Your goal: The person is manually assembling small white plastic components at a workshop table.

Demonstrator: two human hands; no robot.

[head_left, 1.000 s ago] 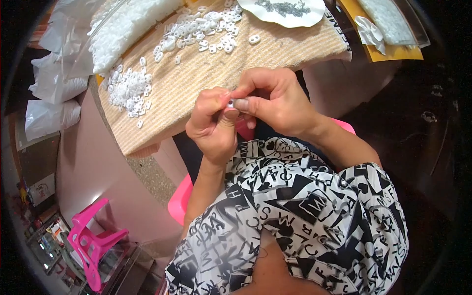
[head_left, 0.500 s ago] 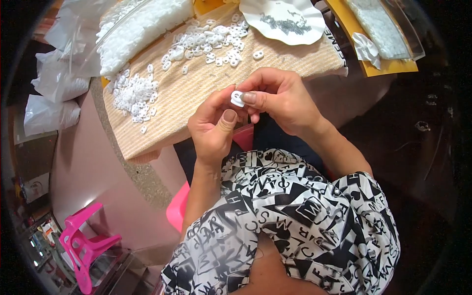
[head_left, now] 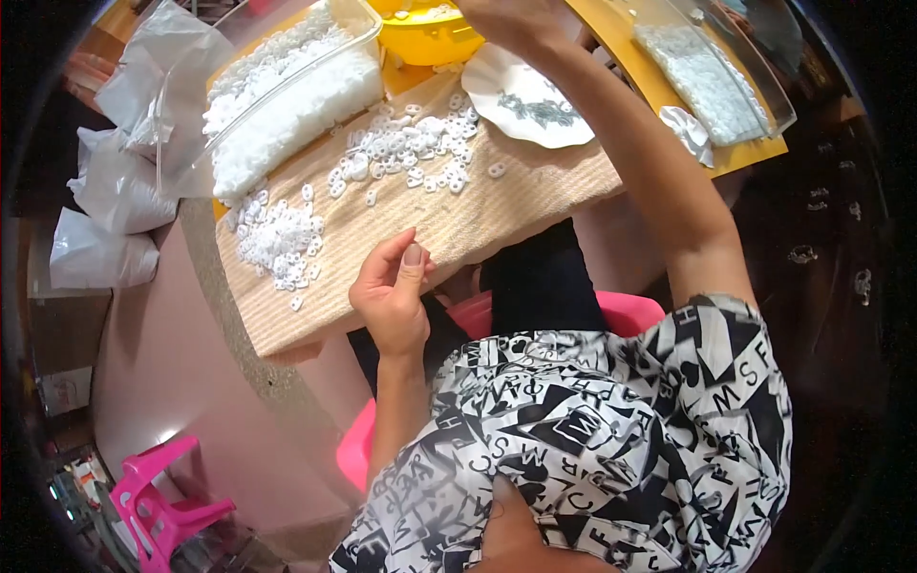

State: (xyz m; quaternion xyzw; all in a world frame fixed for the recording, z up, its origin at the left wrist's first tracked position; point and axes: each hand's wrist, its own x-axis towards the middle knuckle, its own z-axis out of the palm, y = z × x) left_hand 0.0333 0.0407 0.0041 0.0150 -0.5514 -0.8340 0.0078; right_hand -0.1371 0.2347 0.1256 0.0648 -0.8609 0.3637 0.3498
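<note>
My left hand (head_left: 392, 301) hovers above the front edge of the cloth-covered table (head_left: 382, 229), its thumb against curled fingers; anything between them is hidden. At the top edge my right hand (head_left: 516, 21) reaches far forward beside a yellow bowl (head_left: 430, 40) with white pieces in it. Its fingers are cut off by the frame. Small white plastic pieces with holes (head_left: 411, 143) lie spread on the cloth, and a second heap of smaller white pieces (head_left: 277, 239) lies to the left. A white wavy-rimmed plate (head_left: 487, 76) holds small dark grey parts.
A clear bin (head_left: 296, 105) full of white pieces stands at the back left. Another clear container (head_left: 707, 86) sits at the right by crumpled white paper (head_left: 686, 134). White plastic bags (head_left: 105, 248) stand left of the table. A pink stool (head_left: 167, 497) is on the floor.
My right hand has left the left hand and stretched forward to the yellow bowl. The white piece seen between both hands is out of sight. My left hand has come slightly down and left.
</note>
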